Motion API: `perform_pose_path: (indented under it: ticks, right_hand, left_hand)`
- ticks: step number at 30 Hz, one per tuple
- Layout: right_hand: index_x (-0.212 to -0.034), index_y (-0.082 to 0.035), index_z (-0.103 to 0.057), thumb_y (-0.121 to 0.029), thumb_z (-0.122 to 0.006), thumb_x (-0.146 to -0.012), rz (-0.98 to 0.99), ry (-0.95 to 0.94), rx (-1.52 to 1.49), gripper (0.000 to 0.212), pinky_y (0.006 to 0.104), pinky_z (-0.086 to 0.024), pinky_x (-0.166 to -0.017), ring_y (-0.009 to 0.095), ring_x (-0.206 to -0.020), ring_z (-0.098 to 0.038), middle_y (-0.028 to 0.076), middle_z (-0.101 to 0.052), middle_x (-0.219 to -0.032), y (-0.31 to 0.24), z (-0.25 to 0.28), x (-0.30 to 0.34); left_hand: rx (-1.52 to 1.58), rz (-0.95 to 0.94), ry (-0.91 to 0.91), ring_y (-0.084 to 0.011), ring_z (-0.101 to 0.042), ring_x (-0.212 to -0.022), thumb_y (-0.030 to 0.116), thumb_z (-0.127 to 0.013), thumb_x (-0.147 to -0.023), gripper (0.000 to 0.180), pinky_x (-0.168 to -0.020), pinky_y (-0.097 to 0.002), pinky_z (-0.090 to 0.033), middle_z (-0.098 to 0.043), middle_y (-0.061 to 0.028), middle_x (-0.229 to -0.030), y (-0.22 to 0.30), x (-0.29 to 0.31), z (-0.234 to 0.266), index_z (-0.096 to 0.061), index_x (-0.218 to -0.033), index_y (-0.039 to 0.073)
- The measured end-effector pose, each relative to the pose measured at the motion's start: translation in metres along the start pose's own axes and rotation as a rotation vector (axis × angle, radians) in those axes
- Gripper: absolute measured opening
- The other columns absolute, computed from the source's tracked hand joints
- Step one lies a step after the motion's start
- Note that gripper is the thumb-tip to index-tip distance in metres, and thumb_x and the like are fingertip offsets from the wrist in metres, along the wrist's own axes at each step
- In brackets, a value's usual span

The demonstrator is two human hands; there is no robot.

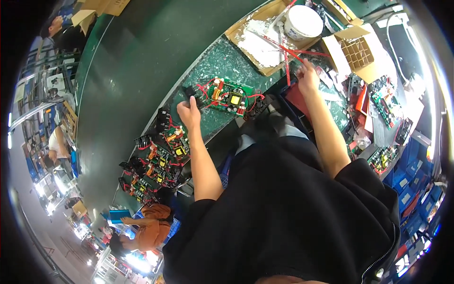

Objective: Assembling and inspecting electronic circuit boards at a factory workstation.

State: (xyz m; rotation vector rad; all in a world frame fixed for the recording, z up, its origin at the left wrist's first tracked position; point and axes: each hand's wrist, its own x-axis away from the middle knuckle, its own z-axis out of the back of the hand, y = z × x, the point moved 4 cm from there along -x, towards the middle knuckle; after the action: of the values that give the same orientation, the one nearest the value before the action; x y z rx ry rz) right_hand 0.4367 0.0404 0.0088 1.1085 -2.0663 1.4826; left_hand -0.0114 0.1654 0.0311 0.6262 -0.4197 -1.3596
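Note:
A green circuit board (226, 98) with a yellow-topped transformer and red wires lies on the speckled green worktop in front of me. My left hand (190, 113) is closed at its left end, thumb up, by the black part (191, 92) wired to it; the fingertips are hidden. Farther right, my right hand (308, 76) pinches the end of a thin red stick (287, 49). The stick slants over a cardboard tray (267, 71) spread with white paste (257, 45). Other red strips cross it there.
A white tub (303, 22) stands in the tray, beside a carton with dividers (355, 53). Several similar boards (158, 163) crowd the bench at left; more boards and parts (385, 106) lie at right. Past the bench edge runs a green surface (137, 61). A person in orange (153, 229) works at lower left.

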Motion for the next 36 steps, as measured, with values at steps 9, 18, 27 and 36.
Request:
perform_pose_path:
  ticks: [9, 18, 27, 36]
  right_hand:
    - [-0.107, 0.001, -0.069, -0.012, -0.072, -0.087, 0.612, -0.291, 0.547, 0.024, 0.0273, -0.052, -0.076, 0.017, -0.082, -0.067, 0.01, -0.07, -0.097, -0.038, -0.07, 0.026]
    - [-0.1, -0.003, -0.067, -0.022, -0.069, -0.091, 1.213, -0.484, 1.257, 0.021, 0.0306, -0.052, -0.071, 0.019, -0.077, -0.068, 0.012, -0.069, -0.085, -0.049, -0.118, 0.071]
    - [-0.102, 0.006, -0.061, -0.01, -0.057, -0.098, 0.789, -0.481, 0.841, 0.017, 0.0294, -0.054, -0.078, 0.017, -0.089, -0.067, 0.014, -0.07, -0.093, -0.062, -0.11, 0.082]
    - [-0.109, 0.002, -0.052, -0.014, -0.054, -0.101, 0.451, -0.58, 0.77, 0.019, 0.0384, -0.057, -0.086, 0.024, -0.093, -0.068, 0.016, -0.066, -0.102, -0.002, -0.075, 0.055]
  left_hand:
    - [0.142, -0.074, 0.022, -0.0341, -0.056, -0.089, 0.026, -0.055, -0.098, 0.031, -0.082, -0.0431, -0.044, -0.058, -0.0193, -0.095, 0.034, 0.059, 0.012, -0.055, -0.099, -0.005]
    - [-0.097, -0.231, 0.078, -0.0388, -0.051, -0.099, 0.023, -0.055, -0.097, 0.029, -0.087, -0.0476, -0.04, -0.055, -0.0222, -0.104, 0.029, 0.041, 0.006, -0.054, -0.106, -0.005]
    - [-0.194, -0.537, -0.006, -0.0419, -0.048, -0.115, 0.032, -0.057, -0.092, 0.044, -0.097, -0.0512, -0.037, -0.053, -0.0212, -0.119, 0.081, 0.052, -0.013, -0.054, -0.119, -0.003]
    - [-0.205, -0.458, -0.198, -0.0459, -0.037, -0.13, 0.064, -0.072, -0.072, 0.113, -0.107, -0.0575, -0.028, -0.036, -0.0309, -0.14, 0.083, 0.1, -0.042, -0.028, -0.142, -0.014]
